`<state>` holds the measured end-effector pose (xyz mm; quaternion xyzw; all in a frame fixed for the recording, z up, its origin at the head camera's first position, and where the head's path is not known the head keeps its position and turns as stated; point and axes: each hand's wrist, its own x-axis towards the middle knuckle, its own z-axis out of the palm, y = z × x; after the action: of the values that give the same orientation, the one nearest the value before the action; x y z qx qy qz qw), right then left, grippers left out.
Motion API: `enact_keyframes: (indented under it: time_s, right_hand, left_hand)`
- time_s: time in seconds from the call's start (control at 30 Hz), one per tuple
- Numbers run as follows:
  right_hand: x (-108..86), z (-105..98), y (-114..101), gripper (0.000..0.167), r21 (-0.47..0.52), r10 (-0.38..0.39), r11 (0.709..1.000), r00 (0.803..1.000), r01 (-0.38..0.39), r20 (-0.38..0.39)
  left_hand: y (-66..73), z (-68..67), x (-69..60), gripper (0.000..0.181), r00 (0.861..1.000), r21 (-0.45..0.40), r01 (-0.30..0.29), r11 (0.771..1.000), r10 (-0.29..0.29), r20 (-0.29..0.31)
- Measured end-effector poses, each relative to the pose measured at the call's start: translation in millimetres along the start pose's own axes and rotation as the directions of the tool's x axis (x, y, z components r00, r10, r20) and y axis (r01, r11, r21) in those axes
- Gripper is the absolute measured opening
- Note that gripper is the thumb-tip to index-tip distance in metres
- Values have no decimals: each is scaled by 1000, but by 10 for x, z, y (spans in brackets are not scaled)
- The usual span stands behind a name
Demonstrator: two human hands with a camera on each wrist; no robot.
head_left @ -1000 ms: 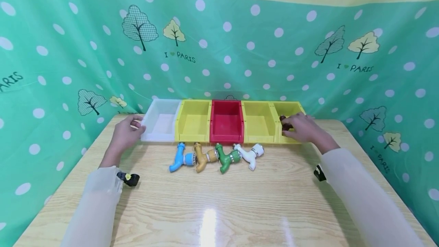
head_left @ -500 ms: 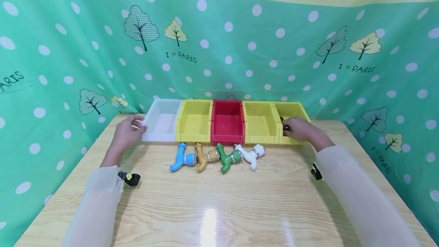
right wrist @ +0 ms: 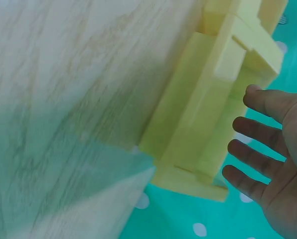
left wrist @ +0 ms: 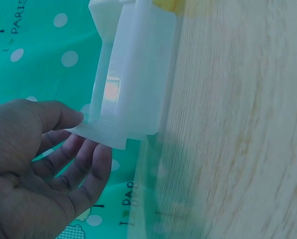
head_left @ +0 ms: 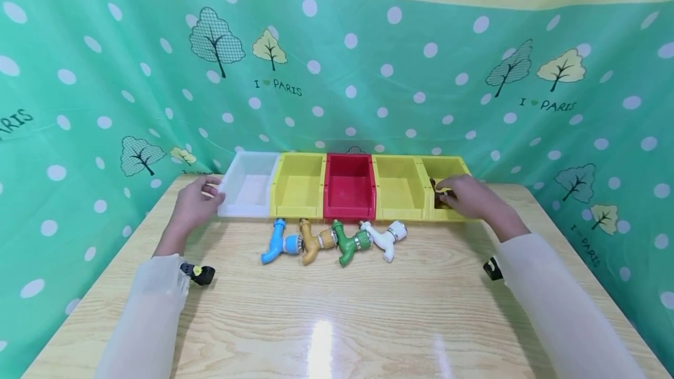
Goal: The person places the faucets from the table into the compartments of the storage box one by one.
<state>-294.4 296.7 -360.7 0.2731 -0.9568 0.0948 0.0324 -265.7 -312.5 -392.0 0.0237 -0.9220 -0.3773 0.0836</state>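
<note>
Head view: 5 bins stand in a row at the back of the table [head_left: 316, 297], and progress looks partial. In the right-end yellow bin [head_left: 447, 164] lies a dark brown piece [head_left: 438, 200], probably a tap, partly hidden by the right hand [head_left: 468, 195] just beside it. That makes 1 piece inside a bin. Outside, lined up before the row, lie 4 taps: a blue tap [head_left: 276, 243], an orange-brown tap [head_left: 313, 241], a green tap [head_left: 347, 243] and a white tap [head_left: 387, 238]. Nothing shows in the red bin [head_left: 350, 213], the other 2 yellow bins [head_left: 399, 213] or the white bin [head_left: 247, 213], so these 4 appear yet to be binned, if binning is the work. The left hand [head_left: 192, 203] is at the white bin's outer edge.

Left wrist view: the left hand pinches the white bin's lip, thumb [left wrist: 66, 117] above and fingers below, seemingly steadying it.

Right wrist view: the right hand is released, its fingers spread and nearly straight beside the yellow bin's rim, gripping nothing; the dark piece does not show here, so its placing looks about finished
</note>
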Motion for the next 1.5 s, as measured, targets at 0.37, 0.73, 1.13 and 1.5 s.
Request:
enact_keyframes:
  time_s: [0.37,0.73,1.13,1.5]
  right_hand:
    - [-211,-67,-250,23,-135,-123,986,980,102,-155]
    - [-304,119,-589,32,-197,-332,936,921,293,-203]
    - [-249,301,-896,40,-217,-423,890,904,401,-65]
    - [-183,429,-1038,39,-157,-470,863,877,480,96]
  left_hand:
    - [-41,-10,5,42,1000,-9,6,1000,-6,14]
    - [-77,-19,0,41,1000,-10,-19,1000,19,1]
    - [-86,-29,5,41,999,-16,-42,999,42,5]
    - [-64,-16,8,42,999,-38,-46,998,46,8]
